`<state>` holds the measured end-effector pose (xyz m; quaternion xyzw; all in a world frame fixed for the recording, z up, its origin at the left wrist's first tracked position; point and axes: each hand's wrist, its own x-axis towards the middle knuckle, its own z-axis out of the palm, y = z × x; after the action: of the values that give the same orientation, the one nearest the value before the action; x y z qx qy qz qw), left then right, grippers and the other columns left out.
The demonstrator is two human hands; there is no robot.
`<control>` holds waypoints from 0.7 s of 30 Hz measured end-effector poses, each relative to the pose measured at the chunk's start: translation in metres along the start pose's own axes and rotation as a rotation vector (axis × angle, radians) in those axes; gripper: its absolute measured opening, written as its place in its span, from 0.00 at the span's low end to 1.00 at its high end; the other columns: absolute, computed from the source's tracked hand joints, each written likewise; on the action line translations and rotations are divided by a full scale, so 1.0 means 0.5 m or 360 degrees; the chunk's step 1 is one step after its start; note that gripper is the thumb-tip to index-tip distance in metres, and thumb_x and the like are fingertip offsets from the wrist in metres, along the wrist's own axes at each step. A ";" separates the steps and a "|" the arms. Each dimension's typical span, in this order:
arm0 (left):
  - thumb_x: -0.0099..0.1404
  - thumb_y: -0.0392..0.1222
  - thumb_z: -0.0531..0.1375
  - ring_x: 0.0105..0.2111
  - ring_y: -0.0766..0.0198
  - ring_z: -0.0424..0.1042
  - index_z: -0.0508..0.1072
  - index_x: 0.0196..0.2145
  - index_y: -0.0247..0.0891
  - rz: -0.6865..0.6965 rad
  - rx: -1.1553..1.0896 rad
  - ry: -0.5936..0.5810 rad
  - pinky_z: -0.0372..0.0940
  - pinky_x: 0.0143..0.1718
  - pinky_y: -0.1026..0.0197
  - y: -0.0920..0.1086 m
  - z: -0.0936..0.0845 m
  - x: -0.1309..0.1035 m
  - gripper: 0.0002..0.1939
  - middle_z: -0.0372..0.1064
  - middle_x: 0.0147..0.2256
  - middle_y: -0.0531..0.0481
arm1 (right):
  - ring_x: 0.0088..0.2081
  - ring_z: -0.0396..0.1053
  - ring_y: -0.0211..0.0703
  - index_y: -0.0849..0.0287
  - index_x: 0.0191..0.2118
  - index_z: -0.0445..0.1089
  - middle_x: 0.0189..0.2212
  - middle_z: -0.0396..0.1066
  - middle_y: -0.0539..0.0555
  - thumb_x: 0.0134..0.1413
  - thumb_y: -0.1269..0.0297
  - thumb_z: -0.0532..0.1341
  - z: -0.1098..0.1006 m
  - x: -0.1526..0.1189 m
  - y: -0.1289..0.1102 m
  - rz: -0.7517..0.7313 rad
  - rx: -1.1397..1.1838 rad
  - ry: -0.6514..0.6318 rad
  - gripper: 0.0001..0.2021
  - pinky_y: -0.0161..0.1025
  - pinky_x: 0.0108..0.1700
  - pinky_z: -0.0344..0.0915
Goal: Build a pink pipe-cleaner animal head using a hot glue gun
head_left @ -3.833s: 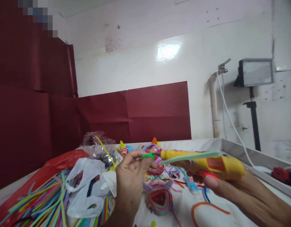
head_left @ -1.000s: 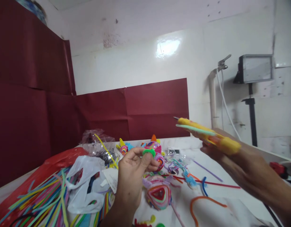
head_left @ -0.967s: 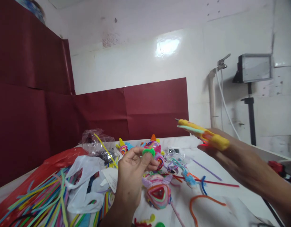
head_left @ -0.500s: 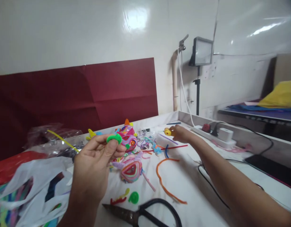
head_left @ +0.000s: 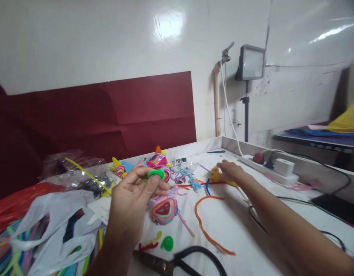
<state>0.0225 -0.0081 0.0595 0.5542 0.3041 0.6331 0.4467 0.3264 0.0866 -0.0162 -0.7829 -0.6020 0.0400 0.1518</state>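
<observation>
My left hand (head_left: 140, 195) pinches a flat green pipe-cleaner coil (head_left: 156, 174) between thumb and fingers, raised over the table. My right hand (head_left: 230, 170) reaches far across, its fingers curled over a yellow object (head_left: 215, 174) low at the tabletop; blur hides its exact kind. Below my left hand lies a pink, layered teardrop-shaped pipe-cleaner piece (head_left: 164, 210). A second green coil (head_left: 167, 243) rests near the black-handled scissors (head_left: 177, 262), beside small red and yellow curled pieces (head_left: 150, 242). A bent orange pipe cleaner (head_left: 202, 220) lies between my arms.
Colourful pipe-cleaner fish (head_left: 158, 159) stand at the back. Pipe-cleaner bundles (head_left: 10, 249) and a white plastic bag (head_left: 53, 230) occupy the left. A power strip (head_left: 263, 166), chargers, cables and a black phone (head_left: 338, 207) are at right. A lamp (head_left: 252, 63) stands behind.
My right hand has brought the yellow object down and slightly nearer, to the tabletop. My left hand still holds the green coil. The view has shifted slightly left.
</observation>
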 end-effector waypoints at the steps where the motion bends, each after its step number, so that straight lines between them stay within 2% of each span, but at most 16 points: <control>1: 0.49 0.40 0.71 0.20 0.67 0.75 0.72 0.31 0.35 -0.0011 -0.0010 -0.0020 0.70 0.22 0.72 -0.001 0.002 -0.001 0.14 0.76 0.20 0.50 | 0.49 0.69 0.49 0.60 0.52 0.67 0.52 0.68 0.58 0.61 0.61 0.61 -0.021 -0.008 -0.017 -0.0058 0.0058 0.0068 0.15 0.53 0.50 0.68; 3: 0.49 0.39 0.71 0.20 0.66 0.75 0.72 0.32 0.34 -0.0033 -0.0036 -0.0042 0.71 0.23 0.71 -0.004 0.005 -0.002 0.14 0.76 0.20 0.50 | 0.51 0.69 0.53 0.63 0.48 0.71 0.50 0.70 0.63 0.58 0.68 0.63 -0.066 -0.036 -0.060 -0.0258 0.0244 0.0203 0.13 0.50 0.53 0.65; 4: 0.50 0.39 0.71 0.20 0.66 0.75 0.72 0.31 0.34 -0.0038 -0.0042 -0.0055 0.71 0.23 0.70 -0.005 0.007 -0.002 0.13 0.76 0.20 0.50 | 0.49 0.71 0.50 0.60 0.48 0.71 0.48 0.73 0.61 0.59 0.67 0.61 -0.086 -0.056 -0.084 -0.0379 0.0361 0.0243 0.12 0.45 0.53 0.65; 6: 0.50 0.39 0.70 0.20 0.66 0.75 0.72 0.30 0.34 -0.0052 -0.0033 -0.0088 0.71 0.24 0.69 -0.007 0.010 -0.003 0.12 0.75 0.20 0.51 | 0.45 0.73 0.43 0.54 0.47 0.71 0.44 0.75 0.54 0.63 0.57 0.56 -0.117 -0.107 -0.133 -0.0651 0.0664 0.0260 0.12 0.37 0.46 0.68; 8: 0.51 0.40 0.70 0.21 0.65 0.76 0.72 0.30 0.34 -0.0061 -0.0008 -0.0113 0.72 0.24 0.68 -0.009 0.011 -0.005 0.12 0.75 0.20 0.51 | 0.40 0.73 0.45 0.57 0.40 0.73 0.38 0.76 0.54 0.57 0.52 0.61 -0.132 -0.160 -0.176 -0.1023 0.1472 0.0115 0.14 0.39 0.41 0.68; 10: 0.51 0.41 0.70 0.21 0.64 0.76 0.72 0.31 0.34 -0.0067 0.0022 -0.0124 0.72 0.23 0.68 -0.011 0.012 -0.005 0.13 0.75 0.20 0.51 | 0.36 0.71 0.43 0.58 0.37 0.75 0.33 0.74 0.53 0.55 0.52 0.63 -0.134 -0.203 -0.206 -0.1197 0.1801 0.0013 0.13 0.38 0.39 0.66; 14: 0.51 0.41 0.70 0.21 0.66 0.75 0.72 0.31 0.34 -0.0080 0.0072 -0.0127 0.71 0.23 0.68 -0.014 0.012 -0.004 0.13 0.75 0.21 0.51 | 0.32 0.66 0.38 0.60 0.32 0.75 0.29 0.71 0.51 0.57 0.57 0.62 -0.127 -0.237 -0.232 -0.1271 0.1890 -0.0143 0.11 0.35 0.35 0.62; 21: 0.52 0.41 0.70 0.22 0.64 0.76 0.71 0.31 0.34 -0.0104 0.0101 -0.0166 0.72 0.25 0.66 -0.021 0.013 -0.006 0.13 0.75 0.21 0.51 | 0.28 0.62 0.35 0.61 0.28 0.74 0.23 0.66 0.48 0.56 0.58 0.62 -0.127 -0.234 -0.233 -0.1243 0.1873 -0.0218 0.12 0.33 0.31 0.58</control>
<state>0.0311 -0.0069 0.0503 0.5900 0.3184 0.5786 0.4646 0.2020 -0.0103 0.0633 -0.2936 -0.7254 0.3504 0.5146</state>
